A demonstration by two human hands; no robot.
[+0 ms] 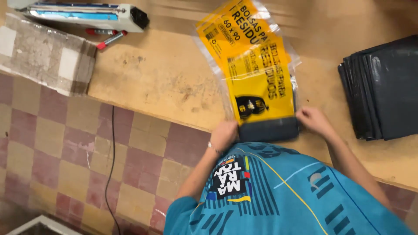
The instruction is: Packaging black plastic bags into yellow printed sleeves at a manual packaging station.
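A clear plastic packet with a yellow printed insert [257,74] lies on the wooden table [165,82]. A folded stack of dark grey bags [269,129] sticks out of its near end. My left hand [223,135] grips the near left corner of the packet and the bags. At the near right corner, my right hand [314,120] pinches the packet's edge. A second yellow packet [235,26] lies partly under the first, farther away.
A pile of folded dark grey bags [383,87] lies at the table's right. A white heat sealer [87,15] and red markers [106,37] sit at the far left, beside a checked cloth [43,54]. A black cable [112,165] hangs over the tiled floor.
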